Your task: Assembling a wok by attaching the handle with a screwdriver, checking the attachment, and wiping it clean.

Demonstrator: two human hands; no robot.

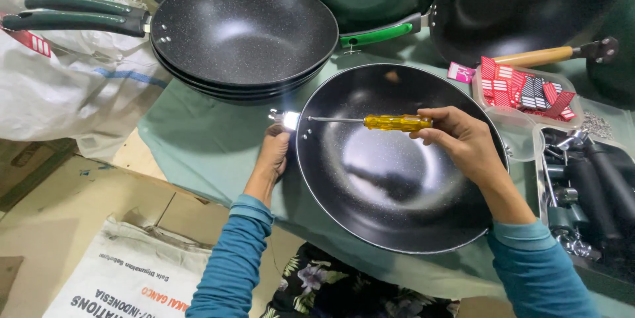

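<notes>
A black speckled pan [390, 179] without a handle lies in front of me on a green cloth [198, 139]. My right hand [463, 143] holds a yellow-handled screwdriver [397, 122] level across the pan, its tip at the shiny metal handle bracket [288, 119] on the pan's left rim. My left hand [273, 156] grips the pan's rim just below that bracket. Both sleeves are blue.
A stack of black pans with dark green handles [245, 30] sits at the back left. More pans [522, 4] stand behind. A clear tub of red and black tags [526, 93] and a tray of black handles [595, 186] are at the right. White sacks [66, 93] lie left.
</notes>
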